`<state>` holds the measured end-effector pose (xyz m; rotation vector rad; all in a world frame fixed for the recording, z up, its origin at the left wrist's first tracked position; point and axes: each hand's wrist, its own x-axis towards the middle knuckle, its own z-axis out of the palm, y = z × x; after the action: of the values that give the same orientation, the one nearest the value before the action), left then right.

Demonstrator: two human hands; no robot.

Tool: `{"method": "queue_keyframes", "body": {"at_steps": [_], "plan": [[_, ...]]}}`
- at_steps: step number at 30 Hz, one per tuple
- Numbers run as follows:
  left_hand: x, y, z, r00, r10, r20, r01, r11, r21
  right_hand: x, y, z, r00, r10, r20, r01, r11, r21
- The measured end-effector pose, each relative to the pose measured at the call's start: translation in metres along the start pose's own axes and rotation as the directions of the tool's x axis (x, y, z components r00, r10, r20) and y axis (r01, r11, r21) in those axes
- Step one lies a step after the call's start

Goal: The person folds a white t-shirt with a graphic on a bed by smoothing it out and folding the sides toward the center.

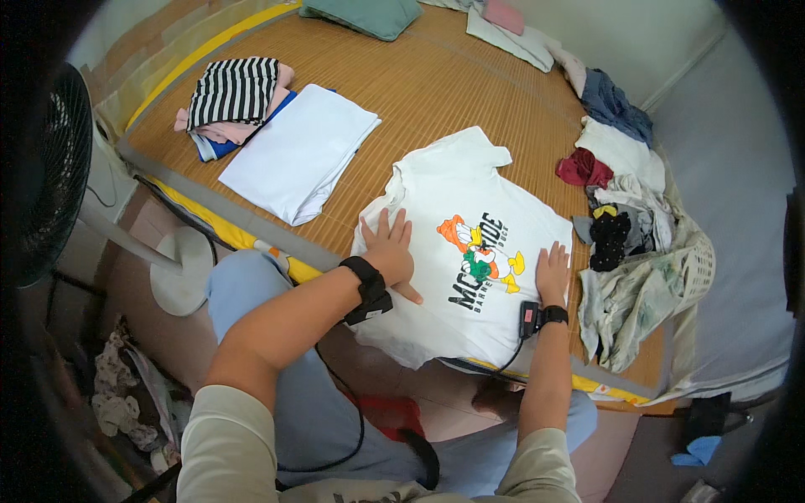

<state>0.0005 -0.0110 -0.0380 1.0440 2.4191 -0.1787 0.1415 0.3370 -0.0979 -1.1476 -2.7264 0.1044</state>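
A white T-shirt (428,180) with a cartoon duck print lies spread on the bamboo mat, its near side hanging over the bed edge. My left hand (388,250) rests on the shirt near its left part, fingers spread. Flat on the right part, close to the shirt's bottom hem, lies my right hand (553,275), its fingers stretched out. Neither hand grips the cloth. Both wrists carry black straps with small devices.
Left of the shirt are a folded white garment (298,151) and a folded pile topped by a black-and-white striped garment (235,90). Loose clothes (625,226) spill from a white basket (698,267) at the right. A fan (50,176) stands at the left; a green pillow (365,15) lies far back.
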Motion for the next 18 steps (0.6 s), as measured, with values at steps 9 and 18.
{"method": "queue_keyframes", "body": {"at_steps": [9,18], "plan": [[-0.022,0.008,0.001,0.997,-0.051,-0.054,0.045,0.994,-0.1,0.036,-0.013,0.005,0.993,-0.089,0.073,0.088,0.996,0.017],[0.021,-0.012,-0.006,0.815,0.23,-0.532,-0.26,0.965,0.018,0.001,-0.136,-0.016,0.845,-0.534,-0.024,0.481,0.739,0.471]]}}
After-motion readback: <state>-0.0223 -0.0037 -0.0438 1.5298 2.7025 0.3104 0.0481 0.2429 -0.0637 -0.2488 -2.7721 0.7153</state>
